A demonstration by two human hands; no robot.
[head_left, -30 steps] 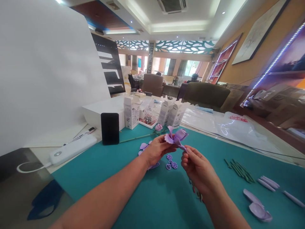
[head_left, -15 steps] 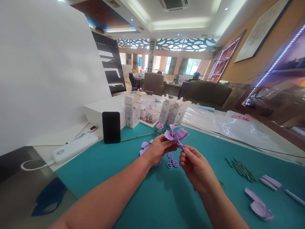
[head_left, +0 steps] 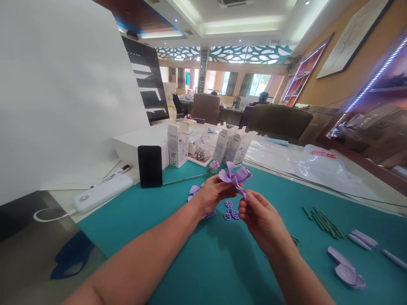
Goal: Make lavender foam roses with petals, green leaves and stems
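A purple toy flower (head_left: 243, 174) with spread petals is held above the green mat (head_left: 133, 237). My left hand (head_left: 214, 192) is closed around its underside. With thumb and fingers, my right hand (head_left: 257, 207) pinches the tip of a petal (head_left: 241, 192) hanging from the flower's near side. Below, between my hands, several small purple wheel-shaped pieces (head_left: 232, 212) lie on the mat. Loose purple petals (head_left: 194, 189) are partly hidden behind my left hand and forearm. A finished-looking pink-purple rose (head_left: 214, 165) on a green stem lies just beyond.
Green stem pieces (head_left: 326, 222), lilac rods (head_left: 363, 239) and lilac cupped petals (head_left: 347, 273) lie at the right. Farther back stand a black tablet-like panel (head_left: 150, 166) and white boxes (head_left: 178, 146). A white power strip (head_left: 103, 194) sits left; plastic sheets (head_left: 295, 161) cover the back right.
The view has shifted slightly. Both hands keep their hold on the flower and its petal, with hardly any visible movement.
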